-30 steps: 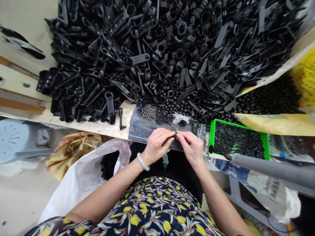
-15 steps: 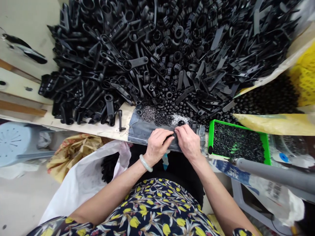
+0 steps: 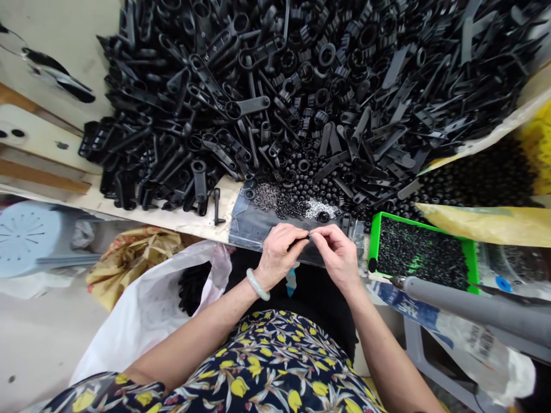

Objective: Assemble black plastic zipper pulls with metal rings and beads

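My left hand (image 3: 282, 252), with a pale bangle at its wrist, is closed in a pinch around a small black part (image 3: 307, 237). Only the part's end shows between thumb and forefinger. Fingertips of my right hand (image 3: 338, 252) are pinched together against that same spot; whatever they hold is too small to name. Both hands hover over the front edge of a dark plastic-covered patch (image 3: 249, 229). Just beyond the fingers lie a heap of tiny silvery pins (image 3: 317, 209), small grey pieces (image 3: 266, 197) and round black beads (image 3: 313, 187). A black ring (image 3: 322, 217) rests by the pins.
Black plastic handle-like parts (image 3: 200, 180) and toothed rings (image 3: 327, 54) are heaped across the table. To the right stand a green tray (image 3: 374, 241) of small black pieces and a grey tube-like bar (image 3: 451, 298). A white sack (image 3: 142, 310) hangs open at lower left.
My right hand's fingers have turned and come up to the left fingertips, closing the small gap. The view has shifted slightly, so the table scene sits farther right.
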Motion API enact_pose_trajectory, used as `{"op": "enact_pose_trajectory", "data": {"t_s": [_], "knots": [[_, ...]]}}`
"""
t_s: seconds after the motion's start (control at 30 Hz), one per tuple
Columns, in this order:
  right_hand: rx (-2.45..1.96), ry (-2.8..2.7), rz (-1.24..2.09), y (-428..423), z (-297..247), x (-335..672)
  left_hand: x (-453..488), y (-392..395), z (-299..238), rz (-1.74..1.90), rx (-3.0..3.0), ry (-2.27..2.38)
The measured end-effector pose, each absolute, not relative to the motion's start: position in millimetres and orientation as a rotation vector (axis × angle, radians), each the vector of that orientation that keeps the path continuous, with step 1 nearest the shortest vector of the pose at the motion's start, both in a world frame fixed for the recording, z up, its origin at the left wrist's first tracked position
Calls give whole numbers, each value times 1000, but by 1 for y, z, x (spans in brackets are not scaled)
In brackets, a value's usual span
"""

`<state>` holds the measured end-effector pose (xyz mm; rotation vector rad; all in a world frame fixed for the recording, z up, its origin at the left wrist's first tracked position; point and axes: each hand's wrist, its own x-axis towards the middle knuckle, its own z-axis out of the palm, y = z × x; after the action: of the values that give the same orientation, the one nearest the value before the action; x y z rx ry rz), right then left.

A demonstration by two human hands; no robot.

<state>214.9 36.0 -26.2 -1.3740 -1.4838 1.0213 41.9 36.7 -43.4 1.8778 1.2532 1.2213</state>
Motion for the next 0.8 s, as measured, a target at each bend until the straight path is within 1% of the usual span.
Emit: {"op": "enact_pose_trajectory", "data": {"t_s": [0.13,0.27,0.33,0.47,0.57,0.63,0.7,0.8], "knots": [[-1395,-1496,988,34,-30,213,42,36,-42,1229,1858,1258],[-1405,-1533,856,33,-32,209,42,36,-42,1253,1843,1250],[-1407,-1512,861,27,-29,208,42,37,-43,1280,1839,1241],[-1475,-1436,934,-19,-17,221,43,37,-46,1304,1835,1229],[-1574,-1405,758,-75,-11,250,43,37,-47,1302,1828,1240],[-1629,-1207,538,-99,-10,277,43,37,-48,1302,1838,1242],[-1544,-996,399,-102,-7,303,42,37,-50,1303,1866,1238],[-1357,-991,539,-69,6,327,40,36,-53,1309,1934,1230]]}}
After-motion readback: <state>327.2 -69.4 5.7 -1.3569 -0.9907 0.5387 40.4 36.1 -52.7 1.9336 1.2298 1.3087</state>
